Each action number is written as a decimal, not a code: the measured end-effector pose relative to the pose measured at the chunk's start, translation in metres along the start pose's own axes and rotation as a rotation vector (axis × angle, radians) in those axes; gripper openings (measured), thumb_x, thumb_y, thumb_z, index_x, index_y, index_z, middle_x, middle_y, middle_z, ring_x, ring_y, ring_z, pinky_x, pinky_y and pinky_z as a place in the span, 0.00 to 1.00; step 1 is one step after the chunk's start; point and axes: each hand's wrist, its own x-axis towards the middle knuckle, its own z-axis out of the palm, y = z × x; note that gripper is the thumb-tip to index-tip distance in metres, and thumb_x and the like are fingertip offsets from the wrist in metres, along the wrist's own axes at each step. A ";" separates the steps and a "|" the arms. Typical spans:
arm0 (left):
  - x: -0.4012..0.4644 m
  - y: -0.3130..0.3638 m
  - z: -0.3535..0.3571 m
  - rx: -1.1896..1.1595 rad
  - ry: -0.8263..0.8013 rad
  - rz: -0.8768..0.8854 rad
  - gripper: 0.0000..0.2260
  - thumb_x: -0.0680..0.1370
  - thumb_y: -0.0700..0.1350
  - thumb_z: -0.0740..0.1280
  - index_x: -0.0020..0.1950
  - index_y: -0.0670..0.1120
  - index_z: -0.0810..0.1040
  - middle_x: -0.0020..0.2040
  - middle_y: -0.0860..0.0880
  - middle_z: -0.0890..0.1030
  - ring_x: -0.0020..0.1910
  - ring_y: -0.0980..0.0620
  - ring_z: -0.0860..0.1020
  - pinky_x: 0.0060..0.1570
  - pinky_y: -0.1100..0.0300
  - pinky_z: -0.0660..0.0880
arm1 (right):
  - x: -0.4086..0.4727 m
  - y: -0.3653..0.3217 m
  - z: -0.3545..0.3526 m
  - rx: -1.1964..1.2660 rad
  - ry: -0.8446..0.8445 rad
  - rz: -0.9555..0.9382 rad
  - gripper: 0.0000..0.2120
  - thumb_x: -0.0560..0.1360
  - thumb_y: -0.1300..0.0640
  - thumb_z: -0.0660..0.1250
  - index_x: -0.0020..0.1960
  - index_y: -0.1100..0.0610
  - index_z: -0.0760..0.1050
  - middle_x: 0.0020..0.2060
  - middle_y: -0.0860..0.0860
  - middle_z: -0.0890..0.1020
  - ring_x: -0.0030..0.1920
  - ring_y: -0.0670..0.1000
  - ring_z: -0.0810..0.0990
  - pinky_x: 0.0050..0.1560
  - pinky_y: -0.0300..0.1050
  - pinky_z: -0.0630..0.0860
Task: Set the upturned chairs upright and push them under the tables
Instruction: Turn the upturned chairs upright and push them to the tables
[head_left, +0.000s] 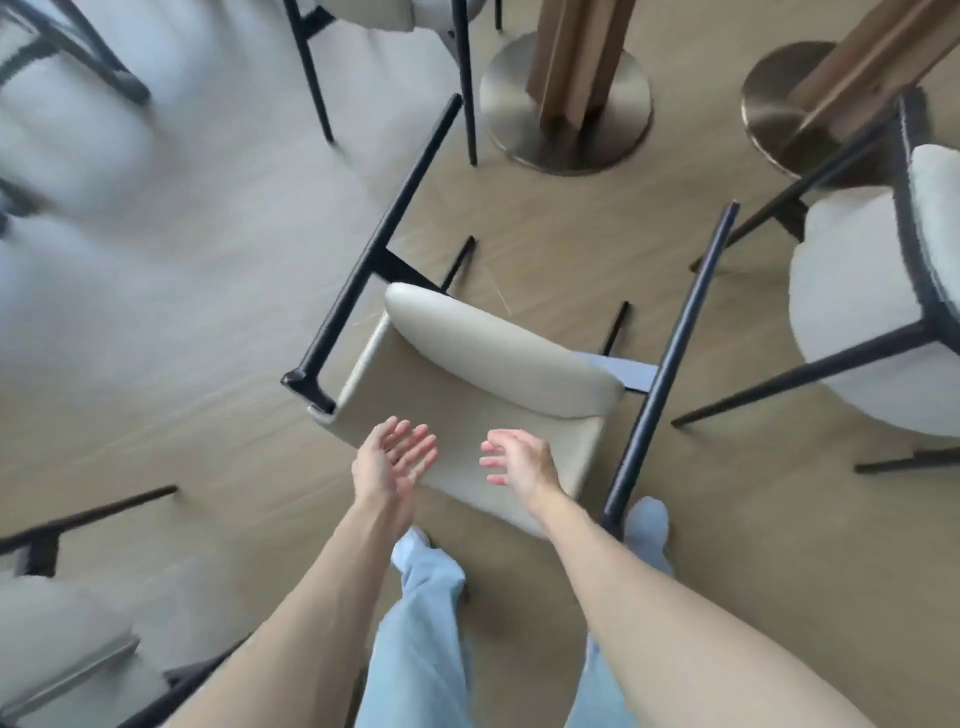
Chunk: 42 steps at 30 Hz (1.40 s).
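hands hover over the cream chair

floor (208, 395): pale wood planks, blurred toward the far left of the cream chair.

cream chair (467, 395): middle of view, cream seat and padded back, black frame. its two long black rails run away from the person toward the pedestals; two short black leg ends show beyond the back pad. whether it stands fully square on the floor i cannot tell.

white chair (872, 312): right of the cream chair, fuzzy white seat, dark legs, near but apart from it.

second white chair (62, 639): near-left of the cream chair, only seat and dark legs in view.

worktop pedestal (566, 88): beyond the cream chair, round brushed-metal base with a wooden column. a second pedestal (789, 98) stands to its right. black legs of another chair (462, 78) stand just left of the first base.

trouser legs (421, 639): light blue, nearer than the cream chair, feet just beside its near edge.

left hand (389, 462): over the near-left part of the cream seat, palm turned inward, fingers straight and spread, grip loose, nothing in it.

right hand (519, 462): over the near-right part of the seat, fingers relaxed and slightly bent, grip loose, holding nothing. contact with the seat cannot be judged.
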 end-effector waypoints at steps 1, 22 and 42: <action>0.005 0.004 -0.005 0.048 -0.018 -0.004 0.11 0.82 0.44 0.62 0.59 0.38 0.75 0.53 0.38 0.81 0.50 0.41 0.81 0.57 0.48 0.77 | -0.002 0.011 0.011 0.038 0.011 0.013 0.05 0.79 0.58 0.64 0.48 0.55 0.78 0.49 0.55 0.83 0.48 0.55 0.83 0.43 0.47 0.77; 0.247 -0.134 -0.129 0.255 0.141 -0.190 0.12 0.79 0.39 0.69 0.60 0.38 0.76 0.63 0.35 0.76 0.61 0.39 0.79 0.63 0.50 0.75 | 0.130 0.270 0.032 0.453 0.138 0.460 0.29 0.76 0.57 0.72 0.72 0.59 0.64 0.53 0.51 0.78 0.56 0.50 0.79 0.69 0.53 0.73; 0.518 -0.296 -0.147 0.293 0.163 -0.127 0.35 0.69 0.52 0.80 0.70 0.46 0.68 0.65 0.51 0.77 0.63 0.51 0.77 0.62 0.46 0.77 | 0.406 0.437 0.067 1.010 0.151 0.408 0.40 0.60 0.42 0.76 0.70 0.53 0.73 0.69 0.49 0.75 0.70 0.50 0.71 0.71 0.51 0.70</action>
